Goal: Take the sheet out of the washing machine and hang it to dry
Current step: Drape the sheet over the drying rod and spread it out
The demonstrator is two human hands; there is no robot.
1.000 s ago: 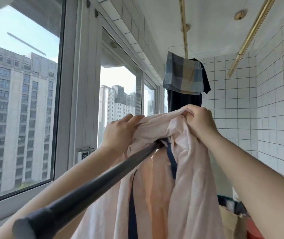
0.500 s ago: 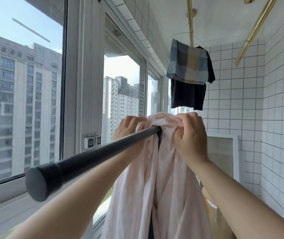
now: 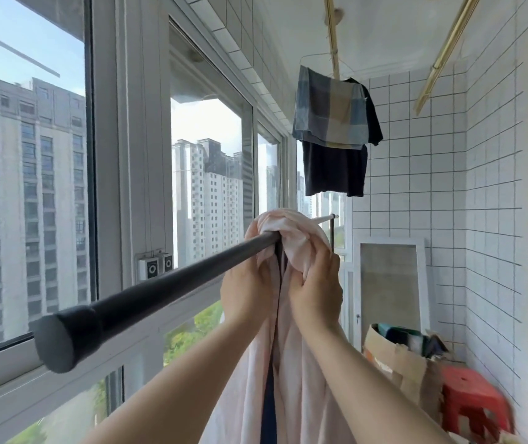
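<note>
A pale pink sheet (image 3: pixel 298 373) with a dark blue stripe hangs bunched over a black drying rod (image 3: pixel 160 296) that runs from the lower left towards the far wall. My left hand (image 3: pixel 246 286) grips the sheet's left fold just under the rod. My right hand (image 3: pixel 315 288) holds the right fold, fingers curled into the cloth. The sheet's top (image 3: pixel 285 222) humps over the rod and hides the rod beneath it. The lower part of the sheet drops out of view between my forearms.
Windows (image 3: pixel 211 174) line the left side. A plaid cloth (image 3: pixel 330 113) and a dark shirt (image 3: pixel 336 171) hang from a brass ceiling rail (image 3: pixel 333 36). A cardboard box (image 3: pixel 397 354), a red stool (image 3: pixel 471 398) and a framed screen (image 3: pixel 387 283) stand by the tiled right wall.
Both hands slid from the top of the sheet down to below the rod. The sheet has been pulled farther over the rod and hangs lower on both sides. The camera tilted up.
</note>
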